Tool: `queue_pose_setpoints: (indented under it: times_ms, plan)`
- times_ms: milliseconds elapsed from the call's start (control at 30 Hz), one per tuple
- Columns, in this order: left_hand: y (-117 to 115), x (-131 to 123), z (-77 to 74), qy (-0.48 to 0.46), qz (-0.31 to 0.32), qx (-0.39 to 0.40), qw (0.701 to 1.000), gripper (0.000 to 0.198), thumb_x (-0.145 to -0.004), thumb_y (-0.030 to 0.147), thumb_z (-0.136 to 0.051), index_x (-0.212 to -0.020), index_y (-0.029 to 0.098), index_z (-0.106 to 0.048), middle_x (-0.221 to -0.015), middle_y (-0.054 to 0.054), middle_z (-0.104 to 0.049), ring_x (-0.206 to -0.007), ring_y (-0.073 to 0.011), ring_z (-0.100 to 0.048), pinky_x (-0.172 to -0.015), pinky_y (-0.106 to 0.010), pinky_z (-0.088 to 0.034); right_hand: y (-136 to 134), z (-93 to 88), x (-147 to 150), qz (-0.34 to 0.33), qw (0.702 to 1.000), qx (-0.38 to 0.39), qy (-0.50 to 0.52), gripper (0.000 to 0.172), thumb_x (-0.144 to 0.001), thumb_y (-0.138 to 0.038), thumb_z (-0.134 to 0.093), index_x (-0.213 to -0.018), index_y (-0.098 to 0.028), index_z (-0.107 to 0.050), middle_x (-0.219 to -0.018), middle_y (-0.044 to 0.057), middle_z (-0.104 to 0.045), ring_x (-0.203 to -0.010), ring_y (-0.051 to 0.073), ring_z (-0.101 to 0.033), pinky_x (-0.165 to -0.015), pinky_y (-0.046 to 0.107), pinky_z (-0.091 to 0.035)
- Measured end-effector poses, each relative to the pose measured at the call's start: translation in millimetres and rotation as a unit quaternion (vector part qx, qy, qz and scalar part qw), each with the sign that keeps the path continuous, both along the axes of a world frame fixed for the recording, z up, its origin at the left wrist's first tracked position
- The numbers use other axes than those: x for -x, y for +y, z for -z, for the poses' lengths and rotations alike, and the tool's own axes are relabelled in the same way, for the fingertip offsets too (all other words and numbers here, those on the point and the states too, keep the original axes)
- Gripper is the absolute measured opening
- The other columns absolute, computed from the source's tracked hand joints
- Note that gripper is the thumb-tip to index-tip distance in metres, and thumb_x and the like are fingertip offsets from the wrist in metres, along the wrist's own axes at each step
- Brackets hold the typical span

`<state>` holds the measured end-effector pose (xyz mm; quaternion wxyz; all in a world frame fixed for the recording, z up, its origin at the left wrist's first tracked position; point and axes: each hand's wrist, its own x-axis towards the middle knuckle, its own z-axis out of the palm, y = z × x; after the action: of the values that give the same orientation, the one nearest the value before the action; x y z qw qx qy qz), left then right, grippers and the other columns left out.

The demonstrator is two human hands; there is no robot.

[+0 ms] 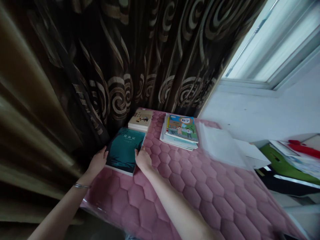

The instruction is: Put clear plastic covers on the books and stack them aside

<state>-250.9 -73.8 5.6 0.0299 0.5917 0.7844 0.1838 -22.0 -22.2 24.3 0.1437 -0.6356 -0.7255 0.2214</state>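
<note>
I have the green book (pixel 123 151) flat on the pink table cover (pixel 170 166), directly between the left hand (pixel 98 160) and the right hand (pixel 143 158), its long axis running forward and leaning right. Both hands sit at opposite long edges, neither clearly nearer; with the undersides hidden, I cannot tell whether either hand's fingers are gripping.

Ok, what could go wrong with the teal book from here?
Pushed forward, the teal book might bump the beige books just beyond its far edge. The left hand is close to the dark curtain, so it could brush or catch the cloth.
</note>
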Motion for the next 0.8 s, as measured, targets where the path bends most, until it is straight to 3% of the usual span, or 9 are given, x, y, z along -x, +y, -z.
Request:
queue_pose_setpoints:
  times_ms: [100, 167, 333, 433, 567, 800]
  plan:
    - [-15, 9, 2.9, -0.055, 0.038, -0.037, 0.997, 0.055, -0.091, 0.039, -0.036, -0.134, 0.008, -0.052, -0.136, -0.014, -0.059, -0.125, -0.0242, -0.056, -0.108, -0.038, -0.043, -18, 8.4, -15, -0.014, 0.994, -0.067, 0.079, 0.054, -0.100, -0.034, -0.032, -0.144, -0.002, -0.034, -0.124, 0.025, -0.060, -0.107, 0.028, -0.066, -0.086, 0.039, -0.054]
    - [-26, 18, 6.6, -0.106, 0.070, -0.049, 0.991, 0.061, -0.088, 0.046, -0.042, -0.137, 0.012, -0.048, -0.141, -0.012, -0.054, -0.129, -0.0245, -0.052, -0.108, -0.040, -0.043, -35, 17.7, -25, -0.062, 0.981, -0.127, 0.136, 0.050, -0.100, -0.034, -0.035, -0.143, -0.010, -0.041, -0.129, 0.021, -0.057, -0.113, 0.025, -0.062, -0.091, 0.036, -0.052]
    - [-36, 32, 12.9, -0.140, 0.111, -0.031, 0.983, 0.071, -0.071, 0.044, -0.065, -0.136, 0.018, -0.051, -0.141, -0.010, -0.055, -0.129, -0.0266, -0.052, -0.107, -0.040, -0.043, -69, 35.4, -36, -0.174, 0.962, -0.190, 0.091, 0.052, -0.092, -0.044, -0.054, -0.138, -0.020, -0.052, -0.139, 0.019, -0.051, -0.126, 0.031, -0.052, -0.102, 0.045, -0.045]
    - [-32, 31, 13.3, -0.125, 0.102, -0.036, 0.986, 0.066, -0.069, 0.039, -0.066, -0.132, 0.021, -0.056, -0.138, -0.007, -0.058, -0.127, -0.0257, -0.054, -0.107, -0.037, -0.044, -73, 37.7, -34, -0.188, 0.962, -0.194, 0.045, 0.060, -0.087, -0.046, -0.061, -0.140, -0.018, -0.050, -0.140, 0.022, -0.051, -0.123, 0.034, -0.054, -0.100, 0.049, -0.047]
    - [-30, 31, 13.9, -0.111, 0.102, -0.042, 0.988, 0.064, -0.069, 0.037, -0.066, -0.131, 0.023, -0.058, -0.136, -0.006, -0.060, -0.125, -0.0260, -0.056, -0.104, -0.037, -0.048, -69, 40.4, -30, -0.184, 0.962, -0.202, 0.023, 0.054, -0.089, -0.036, -0.061, -0.139, -0.017, -0.052, -0.139, 0.020, -0.053, -0.119, 0.032, -0.058, -0.098, 0.044, -0.049]
    - [-32, 29, 11.1, -0.095, 0.111, -0.033, 0.989, 0.062, -0.071, 0.034, -0.064, -0.131, 0.021, -0.057, -0.134, -0.006, -0.061, -0.122, -0.0256, -0.058, -0.102, -0.036, -0.049, -68, 44.3, -28, -0.185, 0.958, -0.215, 0.032, 0.051, -0.089, -0.034, -0.062, -0.135, -0.015, -0.056, -0.134, 0.021, -0.057, -0.116, 0.029, -0.061, -0.096, 0.040, -0.051]
